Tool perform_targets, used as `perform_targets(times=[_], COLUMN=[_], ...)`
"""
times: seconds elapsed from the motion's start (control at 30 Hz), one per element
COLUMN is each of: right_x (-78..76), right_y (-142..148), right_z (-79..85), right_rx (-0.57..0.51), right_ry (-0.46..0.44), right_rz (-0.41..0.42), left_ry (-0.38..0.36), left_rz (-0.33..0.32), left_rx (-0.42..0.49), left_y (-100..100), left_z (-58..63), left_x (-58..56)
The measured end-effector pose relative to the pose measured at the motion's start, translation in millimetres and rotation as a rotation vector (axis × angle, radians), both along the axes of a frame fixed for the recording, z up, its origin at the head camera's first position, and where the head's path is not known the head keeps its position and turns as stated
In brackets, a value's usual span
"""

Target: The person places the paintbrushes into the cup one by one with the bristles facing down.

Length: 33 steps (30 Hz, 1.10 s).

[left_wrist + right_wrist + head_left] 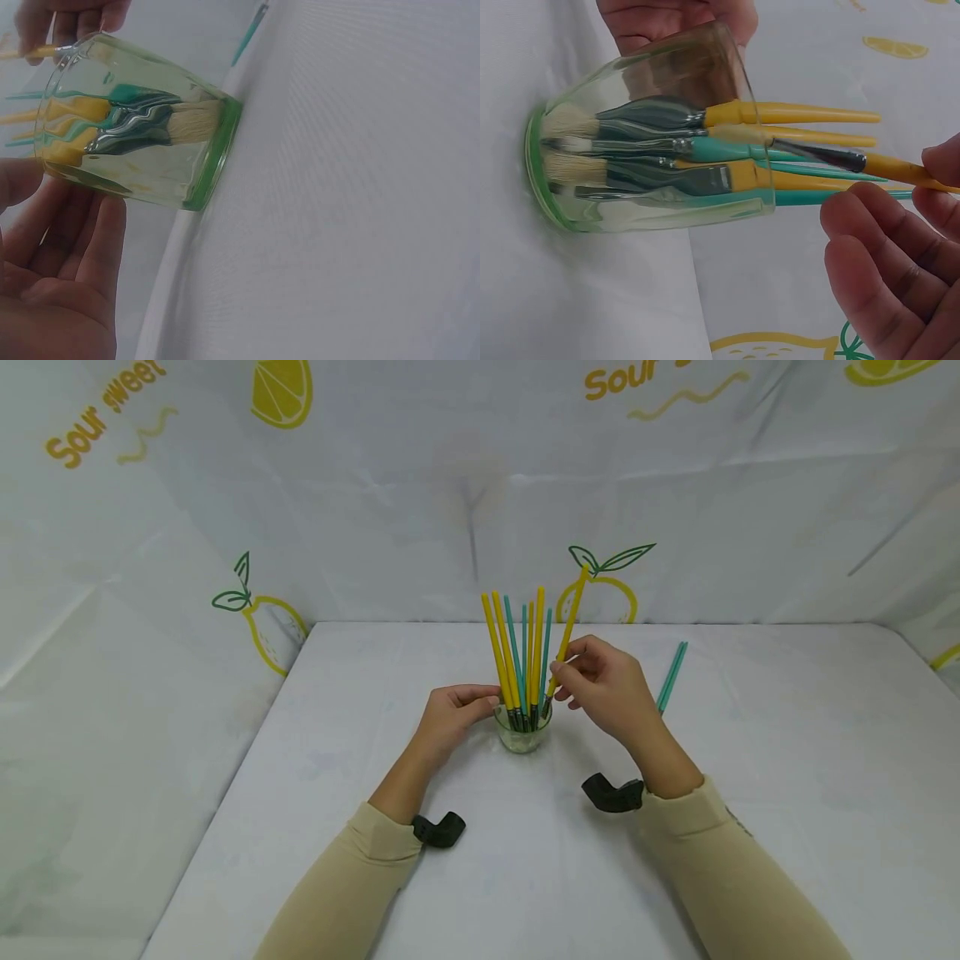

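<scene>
1. Principal relation. The slim paintbrush with a glossy yellow handle (574,610) stands in the right hand (603,685), its long axis steep, handle end leaning up and to the right, bristles pointing down at the rim of the clear, green-tinted glass cup (520,745). The cup lies below and to the left of the right fingers, just beside them; the right hand is the nearer to this brush, the left hand (447,718) to the cup's opposite side.

2. Right fingers. Thumb and forefinger close in a pinch on the yellow handle; the other fingers bend loosely and hold nothing.

3. Left fingers. Thumb and fingers part only enough to hold the cup near its rim, touching its left wall.

4. Bristle tip. It overlaps the rim in the right wrist view; whether it is inside the glass or merely in front cannot be told with certainty.

5. Cup and contents. The smooth, tapering wall thickens to a deeper green base, upright on the white, cloth-covered surface (510,877). Within stand several yellow-handled and turquoise-handled paintbrushes (537,635), bristles down: pale, fibrous tufts, dark shiny ferrules, thin tapering handles.

6. Outlying items. Two slender turquoise sticks (674,672), apparently brush handles, lie side by side beyond the right wrist, well apart from the cup.
</scene>
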State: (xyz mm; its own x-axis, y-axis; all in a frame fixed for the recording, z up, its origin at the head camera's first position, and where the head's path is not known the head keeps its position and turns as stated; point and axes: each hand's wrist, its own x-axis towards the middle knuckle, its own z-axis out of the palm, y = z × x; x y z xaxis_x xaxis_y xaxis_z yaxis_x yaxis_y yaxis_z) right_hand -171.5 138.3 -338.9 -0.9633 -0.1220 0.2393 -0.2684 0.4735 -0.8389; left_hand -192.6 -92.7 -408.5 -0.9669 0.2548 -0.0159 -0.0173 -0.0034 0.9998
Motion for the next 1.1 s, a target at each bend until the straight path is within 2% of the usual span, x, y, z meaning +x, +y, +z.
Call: perform_targets(times=[0.23,0.33,0.57,0.83,1.1], right_x=[0.1,-0.6,-1.8,-4.9,-5.7], right_y=[-4,-4,-4,-4,-6], right_z=[-3.7,-5.6,-8.7,-13.3,-15.4], right_rx=[0.034,0.088,0.238,0.331,0.394], right_ry=[0.035,0.043,-0.015,-0.065,-0.025], right_rz=[-0.016,-0.032,-0.069,-0.043,0.006], left_ry=[0.003,0.006,0.008,0.011,0.002], left_rz=[-0.001,-0.003,-0.004,-0.003,0.012], left_rx=[0.006,0.002,0.002,-0.001,0.005], left_y=[1,1,0,0,1], left_z=[-0.5,-0.3,-0.7,-0.7,-1.1], left_x=[-0.5,-0.4,-0.6,-0.7,-1.5])
